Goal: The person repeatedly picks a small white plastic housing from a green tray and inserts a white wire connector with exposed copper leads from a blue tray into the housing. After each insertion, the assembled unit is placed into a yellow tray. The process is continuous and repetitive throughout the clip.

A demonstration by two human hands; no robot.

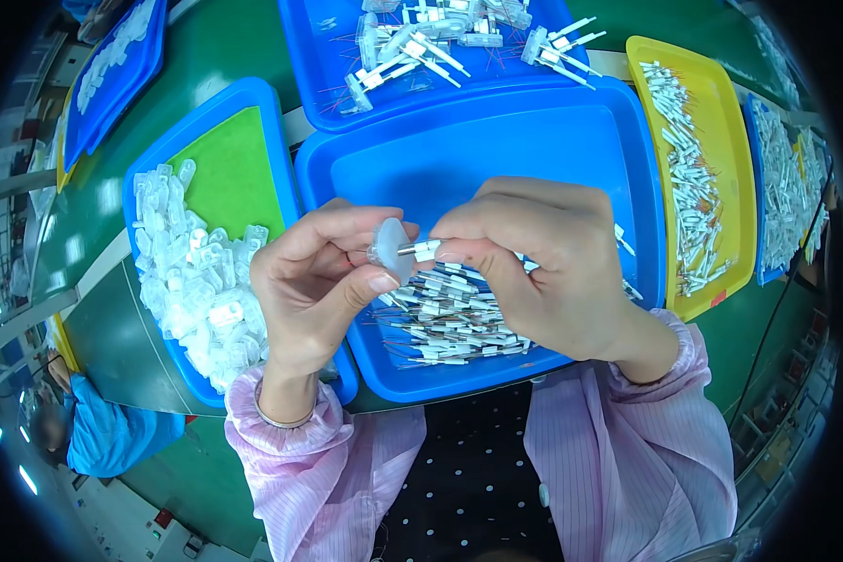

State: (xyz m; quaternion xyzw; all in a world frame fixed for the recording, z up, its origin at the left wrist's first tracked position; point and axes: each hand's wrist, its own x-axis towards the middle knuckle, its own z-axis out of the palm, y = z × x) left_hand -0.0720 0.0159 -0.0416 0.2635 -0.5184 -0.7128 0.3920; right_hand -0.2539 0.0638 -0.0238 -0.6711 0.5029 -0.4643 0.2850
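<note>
The cap point(390, 247), a small translucent plastic piece, sits pinched between the thumb and fingers of the left hand point(314, 281), held up over the middle of the blue tray point(496, 150). Touching its right face is a white part point(425, 249) with a short metal pin, which the right hand point(543, 262) pinches between thumb and forefinger, its other fingers curled in. The pin end meets the cap; whether it has gone inside cannot be told. Both hands are pressed close, knuckles almost meeting over the cap.

Just below the grip, on the tray floor, lies a heap of like white parts with thin wires point(450, 323), partly covered by the right hand. To the left of the grip, under the left wrist, a second blue tray with a green liner point(229, 169) holds a pile of clear caps point(197, 281) along its left and near side. Beyond the grip, at the far edge, another blue tray point(318, 56) carries scattered white parts with long leads point(421, 47). To the right of the right hand stands a yellow tray point(735, 187) with a row of small white pieces point(693, 206), and past it more white pieces in a further blue tray point(754, 140). Pink striped sleeves point(628, 450) cover both forearms, and a thin bracelet point(276, 419) rings the left wrist. All trays rest on a green table point(94, 234).
</note>
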